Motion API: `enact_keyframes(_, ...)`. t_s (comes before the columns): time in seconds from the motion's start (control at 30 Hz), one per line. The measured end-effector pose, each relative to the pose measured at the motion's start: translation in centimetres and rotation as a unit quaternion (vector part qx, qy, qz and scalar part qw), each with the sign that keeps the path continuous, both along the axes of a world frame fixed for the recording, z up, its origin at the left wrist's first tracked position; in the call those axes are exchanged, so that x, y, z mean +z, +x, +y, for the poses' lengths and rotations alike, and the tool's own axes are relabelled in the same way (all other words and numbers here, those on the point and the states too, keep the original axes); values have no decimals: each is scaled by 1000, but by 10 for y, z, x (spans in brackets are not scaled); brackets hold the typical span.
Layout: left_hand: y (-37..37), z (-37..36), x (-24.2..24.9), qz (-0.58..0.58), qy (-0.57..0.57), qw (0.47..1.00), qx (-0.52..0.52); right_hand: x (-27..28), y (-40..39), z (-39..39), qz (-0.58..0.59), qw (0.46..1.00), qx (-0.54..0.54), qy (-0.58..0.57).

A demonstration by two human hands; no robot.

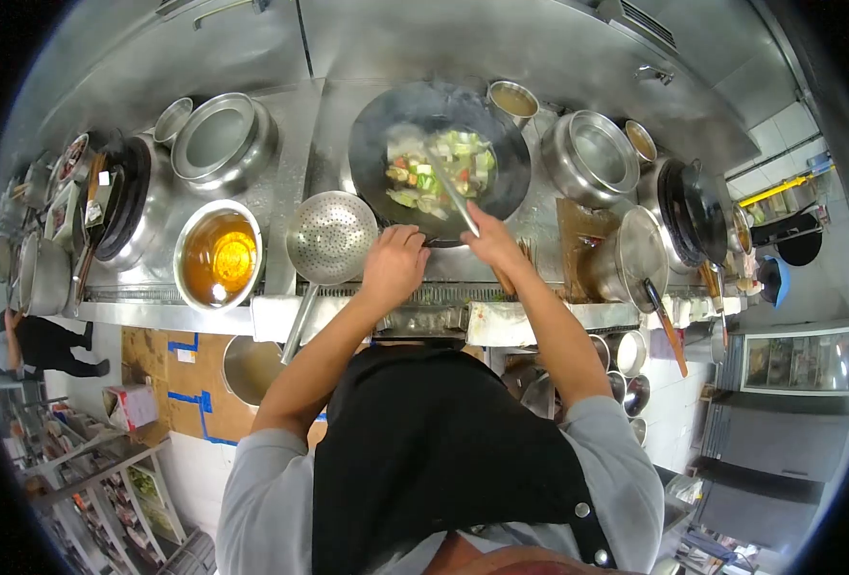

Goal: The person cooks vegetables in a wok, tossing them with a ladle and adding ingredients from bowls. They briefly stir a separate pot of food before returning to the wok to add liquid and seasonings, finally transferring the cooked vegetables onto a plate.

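A dark wok (367,134) sits on the range in front of me, holding chopped vegetables (467,158) with green, pale and orange pieces. Faint steam rises from it. My left hand (395,266) is closed at the wok's near left rim, fingers curled over the edge. In my right hand (489,240) is a long-handled wok ladle (451,190); its metal shaft reaches into the vegetables, and its wooden end shows below my fist. The ladle's head is partly hidden among the food. Left of my left hand, a perforated strainer (330,238) rests with its handle towards me.
A bowl of amber oil (218,256) stands at left, near a metal pot (218,139). On the right are another pot (592,158), a mesh strainer (643,254) and a second wok (702,211). White cloths (515,324) line the front edge. A person (50,345) is far left.
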State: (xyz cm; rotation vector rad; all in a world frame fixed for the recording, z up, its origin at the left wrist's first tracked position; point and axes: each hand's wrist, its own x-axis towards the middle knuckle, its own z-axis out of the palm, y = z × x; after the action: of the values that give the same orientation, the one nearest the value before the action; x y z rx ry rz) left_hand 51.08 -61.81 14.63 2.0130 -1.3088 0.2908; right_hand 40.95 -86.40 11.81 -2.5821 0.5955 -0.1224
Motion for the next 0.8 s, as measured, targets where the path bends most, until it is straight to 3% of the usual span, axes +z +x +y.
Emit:
enact_keyframes(0.03, 1, -6, -7, 6, 40, 999, 10, 22, -17, 17, 89, 996, -6, 6)
enact_keyframes(0.1, 9, -16, -23, -1, 79, 997, 18, 35, -61, 9, 103, 992, 45, -56)
enact_keyframes(0.2, 18, -22, -53, -15, 81, 997, 7, 54, -113, 4, 127, 985, 22, -117)
enact_keyframes(0.3, 19, -27, -67, 1, 76, 997, -1, 72, -158, 21, 120, 991, -48, -42)
enact_keyframes(0.4, 20, -28, -54, 15, 49, 999, -4, 114, -200, 55, 143, 988, -58, 27)
enact_keyframes(0.5, 16, -24, -51, 28, 26, 999, -29, 109, -214, 62, 74, 988, -18, 131)
enact_keyframes(0.57, 20, -30, -67, 36, 57, 997, -50, 63, -198, 35, 22, 994, 28, 105)
enact_keyframes(0.6, 16, -31, -57, 68, 8, 997, -33, 47, -182, 18, -5, 994, 54, 91)
enact_keyframes(0.7, -7, -7, -13, 125, -82, 989, 14, 73, -119, 6, 40, 955, -120, 269)
enact_keyframes(0.8, -28, 39, -13, 135, -49, 989, 36, 50, -80, -1, -64, 912, -209, 347)
